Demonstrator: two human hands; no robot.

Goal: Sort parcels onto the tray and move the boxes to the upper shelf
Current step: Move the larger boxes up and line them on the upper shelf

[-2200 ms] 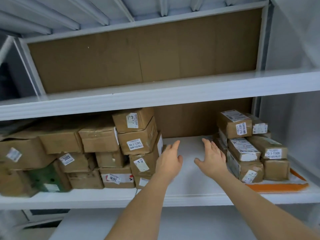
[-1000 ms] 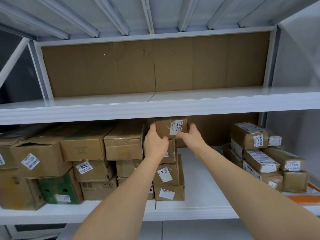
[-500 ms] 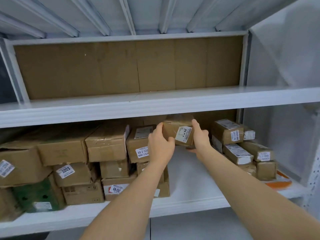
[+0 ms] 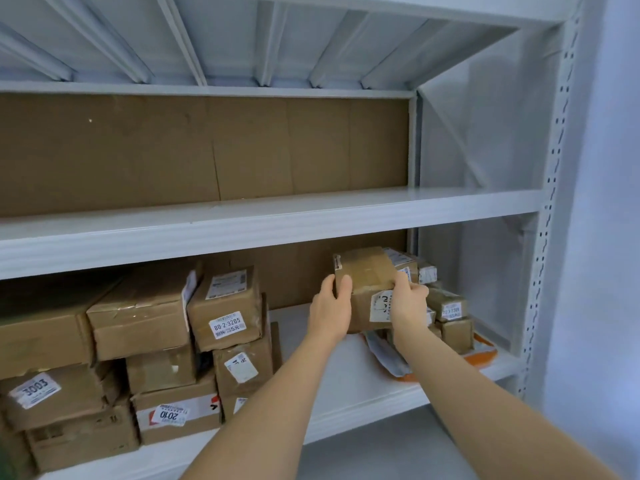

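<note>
Gripping a brown box (image 4: pixel 367 285) from both sides: left hand (image 4: pixel 330 311) curled round its left edge, right hand (image 4: pixel 408 303) round its right face by the white label. Box held in the air under the upper shelf (image 4: pixel 242 233), in front of small parcels (image 4: pixel 446 306) stacked on an orange tray (image 4: pixel 485 355). Stacked boxes (image 4: pixel 225 306) sit left on the lower shelf.

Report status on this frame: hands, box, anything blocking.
Left hand and right hand both grip the brown cardboard box, held off the lower shelf. White upper shelf bare where visible. Stacked small parcels close behind the box.
</note>
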